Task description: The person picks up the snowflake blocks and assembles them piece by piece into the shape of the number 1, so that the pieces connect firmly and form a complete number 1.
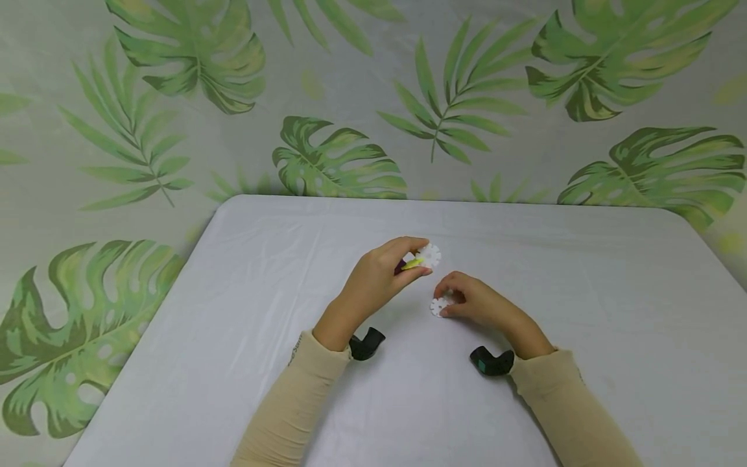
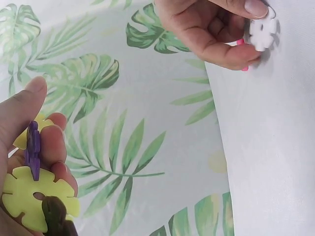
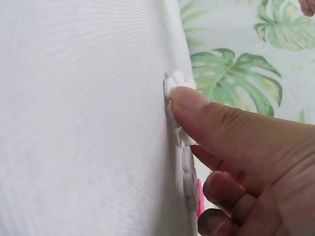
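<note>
In the head view my left hand (image 1: 382,269) holds up joined notched plastic discs, with a white disc (image 1: 432,255) at the fingertips. The left wrist view shows a yellow disc (image 2: 19,194) slotted to a purple disc (image 2: 32,147), a second yellow disc behind and a dark disc (image 2: 54,214) in front. My right hand (image 1: 478,303) is lower and to the right, its thumb and fingers pinching a white disc (image 1: 438,307) close over the table. In the right wrist view another whitish disc (image 3: 189,177) and a pink piece (image 3: 200,196) show under the curled fingers.
A white cloth covers the table (image 1: 175,363). Behind its far edge hangs a leaf-patterned cloth (image 1: 338,155). Black wrist devices, one at the left cuff (image 1: 366,344) and one at the right cuff (image 1: 491,362), stick out inward between the forearms.
</note>
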Available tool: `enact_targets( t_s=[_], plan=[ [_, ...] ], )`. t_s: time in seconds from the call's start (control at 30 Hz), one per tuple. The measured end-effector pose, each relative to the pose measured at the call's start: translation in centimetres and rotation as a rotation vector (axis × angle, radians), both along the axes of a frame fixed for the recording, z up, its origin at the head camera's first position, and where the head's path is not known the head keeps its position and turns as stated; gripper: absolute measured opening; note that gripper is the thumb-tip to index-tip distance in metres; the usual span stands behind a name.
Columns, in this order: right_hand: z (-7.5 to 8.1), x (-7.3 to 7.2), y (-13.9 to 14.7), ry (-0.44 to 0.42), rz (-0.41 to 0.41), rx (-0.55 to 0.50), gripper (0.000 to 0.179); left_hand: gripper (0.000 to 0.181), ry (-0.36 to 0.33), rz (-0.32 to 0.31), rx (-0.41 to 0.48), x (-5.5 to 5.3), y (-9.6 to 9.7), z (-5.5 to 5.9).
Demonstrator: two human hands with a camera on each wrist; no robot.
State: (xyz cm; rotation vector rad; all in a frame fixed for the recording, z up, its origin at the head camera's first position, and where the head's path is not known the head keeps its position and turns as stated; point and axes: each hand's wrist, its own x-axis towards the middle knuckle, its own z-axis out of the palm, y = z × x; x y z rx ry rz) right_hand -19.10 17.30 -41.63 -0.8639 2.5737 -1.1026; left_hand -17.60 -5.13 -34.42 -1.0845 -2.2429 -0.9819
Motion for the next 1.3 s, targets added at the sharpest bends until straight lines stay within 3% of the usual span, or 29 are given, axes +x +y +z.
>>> enact_targets(
  t_s=[0.33, 0.43, 0.6, 0.77, 1.1, 1.3],
  plan=[
    [1.9, 0.2, 0.6, -0.098, -0.099, -0.093, 0.012, 0.039, -0.004, -0.002, -0.005, 0.0, 0.1, 0.0],
    [3.1, 0.4, 0.9, -0.05, -0.155, -0.135, 0.017, 0.039, -0.011, -0.005, -0.005, 0.0, 0.1, 0.0],
    [5.0, 1.2, 1.2, 0.116, -0.258, -0.221, 0.017, 0.039, -0.021, -0.011, -0.01, 0.1, 0.2, 0.0],
    [6.1, 1.8, 1.1, 0.239, -0.312, -0.304, 0.013, 0.04, -0.029, -0.02, -0.016, 0.1, 0.2, 0.0],
    [7.2, 2.6, 0.7, 0.28, -0.312, -0.4, 0.013, 0.041, -0.068, -0.044, -0.047, 0.3, 0.4, -0.1],
    [7.4, 2.8, 0.4, 0.317, -0.265, -0.42, 0.016, 0.04, -0.092, -0.056, -0.059, 0.3, 0.6, -0.2]
  ],
)
